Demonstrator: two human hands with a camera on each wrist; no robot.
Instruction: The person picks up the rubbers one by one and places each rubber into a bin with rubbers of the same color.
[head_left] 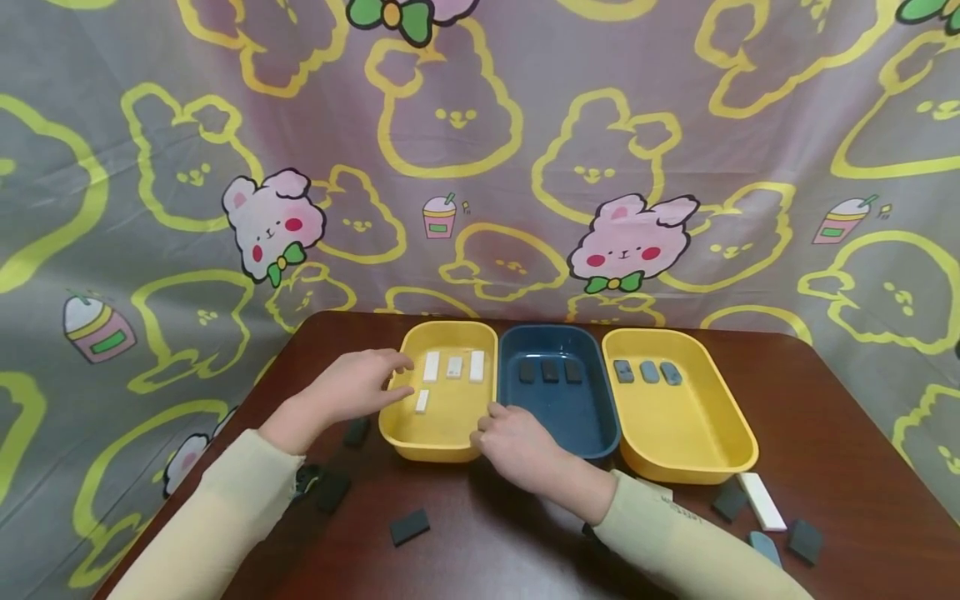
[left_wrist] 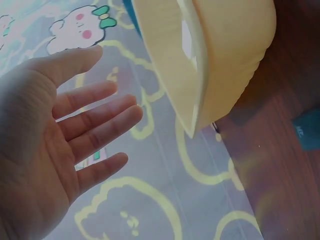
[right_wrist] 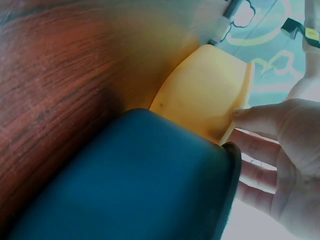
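Observation:
My left hand point(head_left: 354, 385) hovers at the left rim of the left yellow tray point(head_left: 435, 452), its fingers spread. In the left wrist view that hand point(left_wrist: 60, 135) holds nothing and stands apart from the yellow tray point(left_wrist: 235, 55). White tiles point(head_left: 454, 367) lie in the tray, three in a row and one smaller point(head_left: 422, 402) below. At the tray's front right corner, my right hand point(head_left: 517, 446) grips the rim beside the blue tray point(head_left: 558, 417). The right wrist view shows this hand point(right_wrist: 292, 160) with its thumb on the yellow tray's rim point(right_wrist: 245, 87) and fingers behind it.
Three dark tiles point(head_left: 550, 372) lie in the blue tray. The right yellow tray point(head_left: 678, 425) holds three blue-grey tiles point(head_left: 649, 372). Loose dark tiles point(head_left: 409, 527) lie on the brown table point(head_left: 480, 550), and a long white piece point(head_left: 762, 502) is at the right. A patterned cloth point(head_left: 510, 200) hangs behind.

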